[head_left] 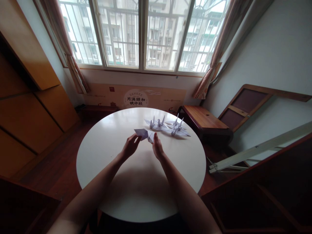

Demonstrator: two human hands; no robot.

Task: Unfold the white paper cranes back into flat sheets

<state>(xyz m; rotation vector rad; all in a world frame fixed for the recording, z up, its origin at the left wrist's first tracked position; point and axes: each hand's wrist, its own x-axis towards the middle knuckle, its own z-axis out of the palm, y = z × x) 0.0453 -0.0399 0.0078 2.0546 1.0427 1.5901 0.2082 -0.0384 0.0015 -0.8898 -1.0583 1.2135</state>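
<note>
A partly folded piece of pale paper [144, 133] is held above the round white table [109, 152] between both my hands. My left hand [130, 146] pinches its left side, fingers closed on it. My right hand [157, 146] grips the right end, fingers closed too. Just beyond, on the far part of the table, stand finished paper cranes: one pair [156, 123] near the middle and another pair [177, 127] to their right.
A low wooden bench [203, 120] stands right of the table, under the window. A framed wooden panel [248, 104] leans on the right wall, with a pale slat [263, 148] below it. Wooden cabinets [31, 107] line the left side.
</note>
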